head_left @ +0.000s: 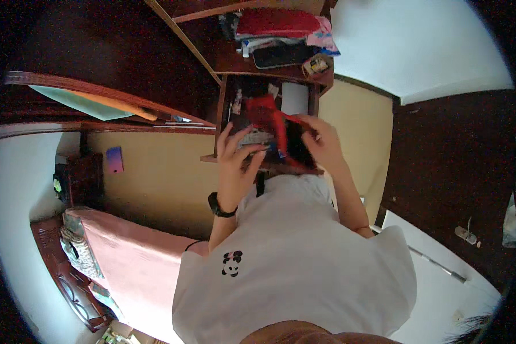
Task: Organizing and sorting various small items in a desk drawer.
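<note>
A: Status?
B: Center of frame, the drawer [209, 158] is open. The red-and-black pouch [282, 131] is up over it, motion-blurred.
A: Fingers?
B: The right hand [322, 141] has its fingers closed on the pouch's right side. The left hand [235, 155], just left of it, has fingers spread, apparently holding nothing.
A: Done vs left?
B: My read: drawer open, pouch in hand. Not yet set down. Can't tell if it's unfastened. White paper [295, 98] lies in the drawer.

Blurred red item [280, 131]; open drawer [219, 113] beneath
</note>
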Motion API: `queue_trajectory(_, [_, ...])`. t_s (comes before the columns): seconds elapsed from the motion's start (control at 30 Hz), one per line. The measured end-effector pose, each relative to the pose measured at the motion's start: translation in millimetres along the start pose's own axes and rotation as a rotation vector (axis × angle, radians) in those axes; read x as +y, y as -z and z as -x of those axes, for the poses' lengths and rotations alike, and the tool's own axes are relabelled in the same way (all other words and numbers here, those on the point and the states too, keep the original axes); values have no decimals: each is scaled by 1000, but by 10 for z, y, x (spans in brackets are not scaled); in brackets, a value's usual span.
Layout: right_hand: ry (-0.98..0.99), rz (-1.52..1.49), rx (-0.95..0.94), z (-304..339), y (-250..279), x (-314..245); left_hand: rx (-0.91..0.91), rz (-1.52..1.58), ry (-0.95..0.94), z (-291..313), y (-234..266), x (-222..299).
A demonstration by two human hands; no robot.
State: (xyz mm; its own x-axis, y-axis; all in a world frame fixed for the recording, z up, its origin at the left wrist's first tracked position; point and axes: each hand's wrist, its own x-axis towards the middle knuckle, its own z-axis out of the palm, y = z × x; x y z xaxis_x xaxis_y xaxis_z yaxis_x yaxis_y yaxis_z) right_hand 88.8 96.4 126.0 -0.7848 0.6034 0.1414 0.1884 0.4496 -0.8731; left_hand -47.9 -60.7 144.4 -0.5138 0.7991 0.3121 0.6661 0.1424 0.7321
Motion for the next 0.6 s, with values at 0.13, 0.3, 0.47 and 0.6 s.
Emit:
queue_trajectory(0.13, [181, 323, 303, -473, 469, 3, 104, -118, 75, 157, 80, -268])
queue_trajectory(0.3, [554, 842, 499, -1546, 562, 102, -36, -275, 221, 412, 153, -561])
queue_trajectory(0.47, [535, 1085, 399, -2290, 288, 742, -80, -208, 410, 504, 157, -585])
queue_trajectory(0.6, [478, 822, 467, -1959, 78, 747, -67, -95, 483, 631, 89, -668])
